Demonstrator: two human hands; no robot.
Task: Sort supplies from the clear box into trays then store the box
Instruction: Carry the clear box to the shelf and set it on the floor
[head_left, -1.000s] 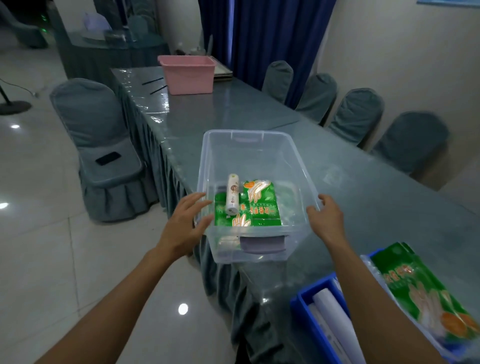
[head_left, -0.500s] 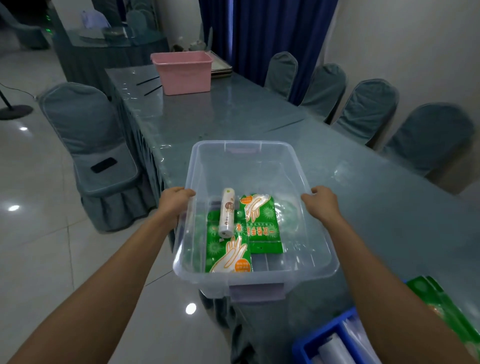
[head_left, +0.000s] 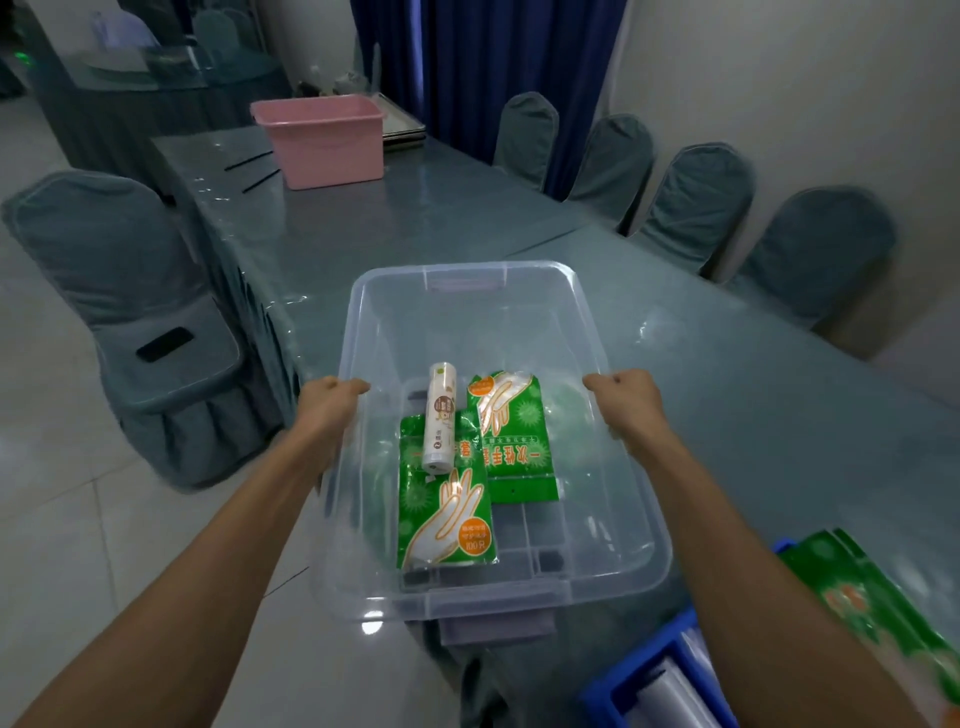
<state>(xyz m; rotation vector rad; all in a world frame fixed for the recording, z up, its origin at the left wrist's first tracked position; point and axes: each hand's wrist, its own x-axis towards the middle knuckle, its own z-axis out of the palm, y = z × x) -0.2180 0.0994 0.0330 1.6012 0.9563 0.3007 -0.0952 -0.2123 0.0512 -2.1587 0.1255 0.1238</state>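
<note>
A pink tub (head_left: 326, 139) stands on the worktop (head_left: 395, 228) in the upper middle of the frame. Covered chairs (head_left: 696, 202) line the right side. A dark phone (head_left: 164, 344) lies on the left chair (head_left: 119, 291).

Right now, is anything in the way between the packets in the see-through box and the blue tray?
Only the clear box's own wall; both hands grip its rim, left hand, right hand. The blue tray sits just beyond its near right corner.

A long table (head_left: 415, 228) under a glossy grey-green cover carries a pink tub (head_left: 324, 143) at its far end. Just left of the tub lie two thin dark sticks (head_left: 249, 169), possibly chopsticks; behind it, flat stacked trays (head_left: 402, 134).
</note>
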